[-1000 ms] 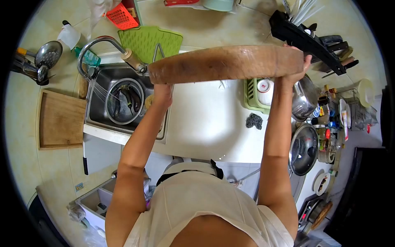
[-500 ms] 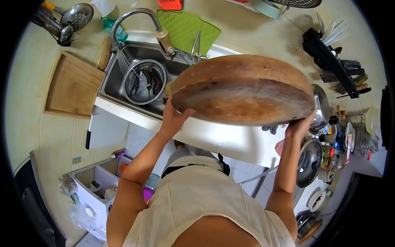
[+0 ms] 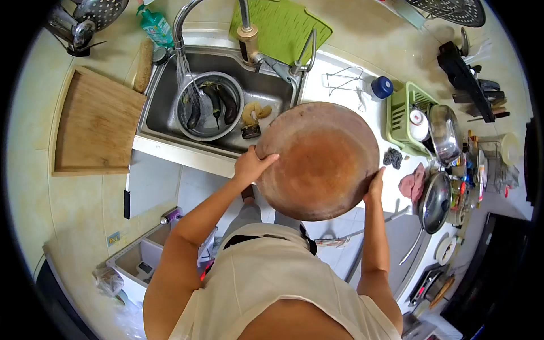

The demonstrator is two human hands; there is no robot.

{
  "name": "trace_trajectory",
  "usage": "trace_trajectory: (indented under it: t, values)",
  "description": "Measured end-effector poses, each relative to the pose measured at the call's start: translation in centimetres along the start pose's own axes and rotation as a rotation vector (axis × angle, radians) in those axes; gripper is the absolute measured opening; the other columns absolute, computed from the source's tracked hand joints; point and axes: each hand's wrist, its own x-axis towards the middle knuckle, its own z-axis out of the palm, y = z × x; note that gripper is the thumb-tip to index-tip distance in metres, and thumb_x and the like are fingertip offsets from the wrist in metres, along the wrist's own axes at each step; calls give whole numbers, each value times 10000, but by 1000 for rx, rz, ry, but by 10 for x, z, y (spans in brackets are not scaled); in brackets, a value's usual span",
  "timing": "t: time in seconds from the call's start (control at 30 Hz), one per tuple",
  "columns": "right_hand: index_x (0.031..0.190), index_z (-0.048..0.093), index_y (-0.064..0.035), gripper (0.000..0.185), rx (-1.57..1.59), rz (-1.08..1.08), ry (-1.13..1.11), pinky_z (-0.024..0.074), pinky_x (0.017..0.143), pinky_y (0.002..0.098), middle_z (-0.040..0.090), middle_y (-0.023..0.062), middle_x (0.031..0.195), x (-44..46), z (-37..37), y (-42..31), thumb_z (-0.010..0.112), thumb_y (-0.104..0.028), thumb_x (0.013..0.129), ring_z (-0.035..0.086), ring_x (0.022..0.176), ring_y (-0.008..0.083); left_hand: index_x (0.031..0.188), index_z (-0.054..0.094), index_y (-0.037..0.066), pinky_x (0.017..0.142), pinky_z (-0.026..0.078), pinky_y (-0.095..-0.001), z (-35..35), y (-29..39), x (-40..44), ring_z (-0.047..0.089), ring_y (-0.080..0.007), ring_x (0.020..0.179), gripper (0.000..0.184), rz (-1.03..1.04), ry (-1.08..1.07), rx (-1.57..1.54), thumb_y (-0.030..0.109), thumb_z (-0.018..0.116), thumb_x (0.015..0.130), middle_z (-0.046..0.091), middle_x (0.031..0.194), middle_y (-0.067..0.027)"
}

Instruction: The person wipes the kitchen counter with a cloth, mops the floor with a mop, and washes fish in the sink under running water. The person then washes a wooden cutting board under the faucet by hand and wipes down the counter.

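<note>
A thick round wooden board [image 3: 318, 161] is held between my two hands, its broad reddish-brown face turned up toward me, over the counter's front edge. My left hand [image 3: 253, 166] grips its left rim, thumb on the face and fingers hidden beneath. On the right rim, my right hand [image 3: 374, 187] is closed round the edge. To the left, water runs from the faucet [image 3: 247, 42] into a metal bowl [image 3: 182, 116] of dark eggplants [image 3: 227, 105] in the sink [image 3: 156, 122]. Beside the bowl lies a yellowish piece [image 3: 249, 113].
A green dish rack [image 3: 399, 116], a blue-lidded jar [image 3: 382, 87], a dark scourer [image 3: 392, 158] and a pink cloth [image 3: 412, 183] are on the right counter. A glass lid [image 3: 435, 203] lies beyond. At the left is a wooden tray [image 3: 96, 124].
The board has come down and nearer my body, tilting from edge-on to show its broad face. Both hands moved with it, still holding on. The view has shifted toward the sink.
</note>
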Motion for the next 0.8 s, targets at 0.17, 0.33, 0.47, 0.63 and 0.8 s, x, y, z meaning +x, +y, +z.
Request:
trace_trajectory:
  t: [0.17, 0.33, 0.47, 0.63, 0.8]
  values:
    - [1291, 423, 144, 879, -222, -33, -45, 377, 1003, 371, 514, 207, 1289, 13, 32, 45, 380, -645, 905, 497, 1184, 287, 1049, 595, -86, 809, 486, -449, -18, -33, 43, 628, -408, 940, 922, -41, -13, 204, 762, 556, 690, 649, 963, -275]
    - [1123, 563, 148, 765, -881, -180, 97, 446, 912, 415, 612, 263, 1117, 32, 58, 54, 520, -569, 861, 586, 1055, 374, 950, 638, -93, 762, 498, -464, -44, -37, 70, 644, -403, 887, 941, 28, -9, 337, 798, 418, 745, 649, 890, -294]
    - [1146, 597, 36, 578, -1247, -657, 16, 453, 917, 458, 500, 305, 1241, 1, 88, 17, 560, -465, 861, 561, 1056, 435, 983, 645, -42, 765, 493, -466, -64, -23, 81, 644, -386, 884, 814, 62, -19, 488, 724, 451, 786, 655, 900, -260]
    - [1375, 389, -25, 726, -1359, -796, -5, 401, 997, 474, 272, 268, 1452, -16, 102, 50, 685, -355, 800, 372, 1253, 461, 972, 631, -17, 791, 473, -462, -109, -12, 100, 612, -368, 910, 502, 280, 566, 171, 461, 610, 820, 633, 954, -208]
    - [1413, 361, -128, 765, -1345, -782, 130, 414, 966, 506, 244, 218, 1481, -18, 105, 74, 710, -359, 772, 381, 1217, 464, 1266, 406, -87, 1001, 340, -444, -203, -15, 119, 425, -408, 1192, 673, 453, 1073, 85, 326, 683, 812, 444, 1267, -285]
